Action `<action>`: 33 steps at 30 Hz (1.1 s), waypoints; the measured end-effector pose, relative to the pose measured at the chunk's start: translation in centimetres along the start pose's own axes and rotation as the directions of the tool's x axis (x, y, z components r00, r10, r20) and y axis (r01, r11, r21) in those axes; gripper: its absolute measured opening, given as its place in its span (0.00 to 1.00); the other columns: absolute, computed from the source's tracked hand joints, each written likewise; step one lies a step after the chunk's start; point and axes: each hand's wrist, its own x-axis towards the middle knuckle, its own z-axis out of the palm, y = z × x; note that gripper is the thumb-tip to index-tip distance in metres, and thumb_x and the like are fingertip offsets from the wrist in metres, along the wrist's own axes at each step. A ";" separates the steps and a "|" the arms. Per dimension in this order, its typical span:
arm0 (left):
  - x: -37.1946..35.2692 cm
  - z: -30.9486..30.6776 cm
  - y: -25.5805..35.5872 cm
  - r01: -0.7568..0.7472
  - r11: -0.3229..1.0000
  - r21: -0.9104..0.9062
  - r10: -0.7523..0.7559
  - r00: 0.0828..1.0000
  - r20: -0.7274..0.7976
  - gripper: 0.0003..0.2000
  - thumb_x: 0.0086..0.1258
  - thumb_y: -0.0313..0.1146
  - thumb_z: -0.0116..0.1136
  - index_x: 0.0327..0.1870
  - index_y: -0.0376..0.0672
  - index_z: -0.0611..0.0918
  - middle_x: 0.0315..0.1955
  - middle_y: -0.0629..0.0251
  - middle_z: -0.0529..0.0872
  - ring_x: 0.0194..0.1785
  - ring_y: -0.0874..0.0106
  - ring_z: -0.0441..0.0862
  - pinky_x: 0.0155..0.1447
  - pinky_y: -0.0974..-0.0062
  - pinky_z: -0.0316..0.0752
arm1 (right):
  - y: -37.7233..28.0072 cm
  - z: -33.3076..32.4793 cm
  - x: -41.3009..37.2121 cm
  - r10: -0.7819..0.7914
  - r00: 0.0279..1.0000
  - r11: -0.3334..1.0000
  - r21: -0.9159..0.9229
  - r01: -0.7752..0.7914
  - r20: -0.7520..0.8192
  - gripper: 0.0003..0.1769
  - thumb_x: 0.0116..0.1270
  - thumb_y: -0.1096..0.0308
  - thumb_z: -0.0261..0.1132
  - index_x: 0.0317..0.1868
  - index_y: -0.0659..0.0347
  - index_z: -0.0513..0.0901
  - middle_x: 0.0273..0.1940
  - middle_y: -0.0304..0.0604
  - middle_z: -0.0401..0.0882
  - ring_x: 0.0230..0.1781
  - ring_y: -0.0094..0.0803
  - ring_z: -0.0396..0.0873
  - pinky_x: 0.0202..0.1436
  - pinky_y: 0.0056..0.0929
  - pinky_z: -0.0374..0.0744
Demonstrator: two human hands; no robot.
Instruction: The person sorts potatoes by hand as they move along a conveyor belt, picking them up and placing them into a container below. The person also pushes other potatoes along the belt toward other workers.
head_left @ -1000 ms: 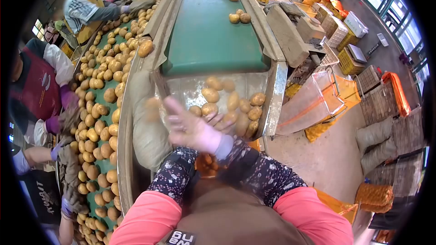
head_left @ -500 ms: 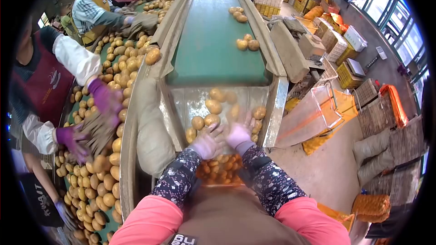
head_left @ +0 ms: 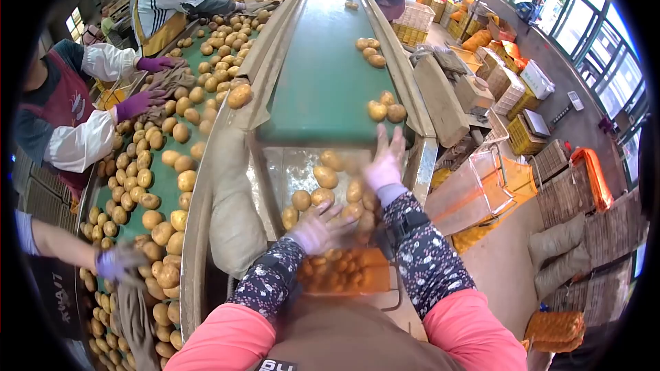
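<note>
My left hand point(head_left: 322, 225), in a pale pink glove, lies fingers spread over potatoes point(head_left: 324, 177) at the lower end of the metal chute point(head_left: 278, 165). Further up on the right, my right hand point(head_left: 386, 161) is raised with its fingers apart, near the belt's end. Neither hand grips anything. A small group of potatoes point(head_left: 386, 108) sits on the green conveyor belt point(head_left: 309, 82) just beyond my right fingertips. Below my wrists, an orange mesh bag point(head_left: 375, 271) holds many potatoes. Some potatoes beside my right wrist are blurred.
At left, co-workers' gloved hands point(head_left: 141, 103) and another person's hand point(head_left: 120, 263) work over a potato-covered side belt point(head_left: 199, 99). A padded grey roll point(head_left: 234, 199) lines the chute's left side. To the right stand a framed mesh sack point(head_left: 474, 185) and stacked crates point(head_left: 412, 20).
My right hand has moved forward and right, away from my left. Potatoes on the belt have come nearer. The maroon-aproned co-worker's hands moved back, and another person's hand reached in at lower left.
</note>
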 end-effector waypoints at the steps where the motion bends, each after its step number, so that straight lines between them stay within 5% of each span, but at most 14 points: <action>1: 0.1 -0.1 0.0 0.004 1.000 -0.002 -0.004 1.000 0.016 0.30 0.64 0.48 0.62 0.69 0.57 0.75 0.74 0.74 0.67 0.76 0.60 0.64 0.80 0.50 0.54 | 0.2 -0.2 1.2 -0.008 1.000 1.000 -0.002 0.008 -0.028 0.52 0.58 0.55 0.71 0.80 0.51 0.55 0.79 0.62 0.42 0.80 0.61 0.44 0.82 0.46 0.52; 3: 0.1 0.0 0.1 0.010 1.000 -0.013 -0.009 1.000 0.020 0.31 0.64 0.48 0.62 0.70 0.57 0.74 0.75 0.74 0.66 0.77 0.60 0.63 0.80 0.51 0.53 | 0.8 -0.1 3.3 -0.026 0.997 1.000 -0.005 0.026 -0.079 0.55 0.57 0.55 0.72 0.81 0.50 0.52 0.80 0.62 0.39 0.81 0.61 0.41 0.83 0.44 0.50; 7: -0.1 0.4 -0.1 0.021 0.998 -0.059 -0.020 1.000 0.009 0.31 0.64 0.45 0.59 0.72 0.56 0.71 0.76 0.74 0.63 0.78 0.62 0.61 0.82 0.52 0.51 | 2.0 0.2 5.8 0.082 0.995 0.992 -0.104 -0.076 0.056 0.56 0.56 0.56 0.71 0.82 0.44 0.49 0.81 0.59 0.41 0.81 0.61 0.42 0.83 0.44 0.50; 11: -0.2 1.1 -0.1 0.003 0.996 -0.088 -0.009 0.998 -0.068 0.30 0.65 0.44 0.59 0.71 0.54 0.73 0.74 0.73 0.67 0.78 0.62 0.62 0.81 0.52 0.52 | 1.0 -1.0 6.2 -0.007 0.984 0.970 -0.240 0.050 0.176 0.49 0.54 0.58 0.71 0.78 0.42 0.62 0.81 0.52 0.48 0.80 0.58 0.46 0.82 0.43 0.53; 12: -0.2 0.9 0.0 0.008 0.996 -0.084 -0.013 0.998 -0.064 0.30 0.65 0.44 0.59 0.71 0.53 0.73 0.74 0.73 0.67 0.78 0.62 0.61 0.81 0.51 0.52 | 0.7 -0.8 5.6 -0.053 0.993 0.980 -0.184 0.073 0.109 0.43 0.54 0.59 0.72 0.74 0.44 0.70 0.79 0.50 0.53 0.79 0.56 0.49 0.82 0.42 0.56; 19: 0.0 0.5 0.0 0.010 0.997 -0.079 -0.018 0.995 -0.094 0.29 0.64 0.44 0.60 0.69 0.53 0.74 0.73 0.72 0.68 0.78 0.61 0.61 0.81 0.51 0.53 | -0.9 0.8 1.0 -0.263 0.950 0.950 0.219 0.224 0.168 0.34 0.58 0.59 0.71 0.67 0.52 0.78 0.73 0.59 0.65 0.74 0.58 0.60 0.77 0.45 0.63; 20: 0.0 0.4 0.1 0.009 0.996 -0.089 -0.018 0.995 -0.098 0.29 0.64 0.44 0.60 0.69 0.53 0.75 0.74 0.72 0.68 0.78 0.61 0.61 0.81 0.51 0.53 | -0.8 1.6 -0.6 -0.355 0.933 0.926 0.117 0.359 -0.058 0.31 0.60 0.66 0.67 0.66 0.54 0.76 0.67 0.56 0.72 0.68 0.58 0.68 0.70 0.54 0.69; 23: 0.0 0.7 0.0 0.012 0.996 -0.092 -0.020 0.996 -0.089 0.30 0.63 0.46 0.64 0.69 0.55 0.75 0.74 0.72 0.67 0.76 0.60 0.61 0.80 0.50 0.54 | -0.3 0.9 -2.8 -0.146 0.988 0.981 0.134 0.137 0.057 0.36 0.58 0.57 0.69 0.69 0.52 0.75 0.74 0.60 0.61 0.73 0.65 0.59 0.77 0.51 0.61; 25: 0.0 0.7 -0.3 0.004 0.998 -0.070 -0.011 0.995 -0.098 0.28 0.64 0.47 0.62 0.67 0.54 0.77 0.70 0.69 0.71 0.75 0.60 0.63 0.80 0.49 0.53 | 0.2 1.7 -5.2 0.019 0.951 0.983 0.170 -0.075 0.308 0.38 0.60 0.52 0.66 0.71 0.50 0.72 0.76 0.56 0.57 0.75 0.67 0.53 0.77 0.59 0.54; 28: -0.2 1.1 -0.2 0.040 0.999 0.002 -0.040 0.999 -0.020 0.24 0.65 0.49 0.60 0.61 0.51 0.79 0.65 0.63 0.76 0.74 0.61 0.66 0.80 0.49 0.52 | 0.5 3.2 -9.4 -0.055 0.924 0.997 -0.034 0.073 0.380 0.35 0.64 0.47 0.63 0.70 0.47 0.73 0.77 0.52 0.55 0.79 0.65 0.46 0.77 0.68 0.42; 30: -0.1 1.1 0.0 0.046 0.997 0.059 -0.046 0.999 0.004 0.21 0.65 0.49 0.59 0.55 0.48 0.81 0.60 0.61 0.80 0.72 0.61 0.68 0.81 0.49 0.51 | 0.9 5.3 -11.9 -0.193 0.949 0.970 -0.099 0.223 0.248 0.31 0.67 0.47 0.60 0.69 0.46 0.75 0.78 0.51 0.54 0.80 0.62 0.44 0.77 0.70 0.39; 33: 0.0 1.1 -0.1 0.015 0.993 0.119 -0.010 0.999 -0.038 0.17 0.62 0.48 0.61 0.42 0.45 0.85 0.50 0.60 0.84 0.67 0.59 0.75 0.81 0.48 0.51 | 2.0 6.5 -12.5 -0.219 0.955 0.966 -0.094 0.241 0.203 0.27 0.71 0.47 0.57 0.67 0.45 0.78 0.79 0.51 0.52 0.80 0.58 0.44 0.77 0.70 0.38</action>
